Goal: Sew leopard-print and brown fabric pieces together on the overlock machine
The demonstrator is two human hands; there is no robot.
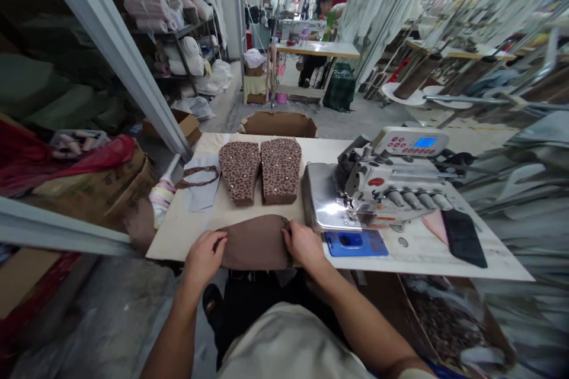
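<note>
A plain brown fabric piece point(255, 243) is stretched between my hands at the table's front edge. Its left end is pinched in my left hand point(205, 254), fingers closed. At the other end, my right hand point(306, 244) grips the edge, where a bit of leopard print shows. Just beyond lie two stacks of leopard-print fabric pieces, a left stack point(240, 172) and a right stack point(281, 169), side by side. To the right of my right hand stands an overlock sewing machine point(377, 180) with a metal plate and a lit blue display.
A brown fabric band point(200, 176) lies on pale paper at the table's left. A blue tray point(356, 243) sits before the machine, and a black cloth piece point(466, 238) lies farther right. An open cardboard box point(279, 124) stands behind the table. A person works at a far table.
</note>
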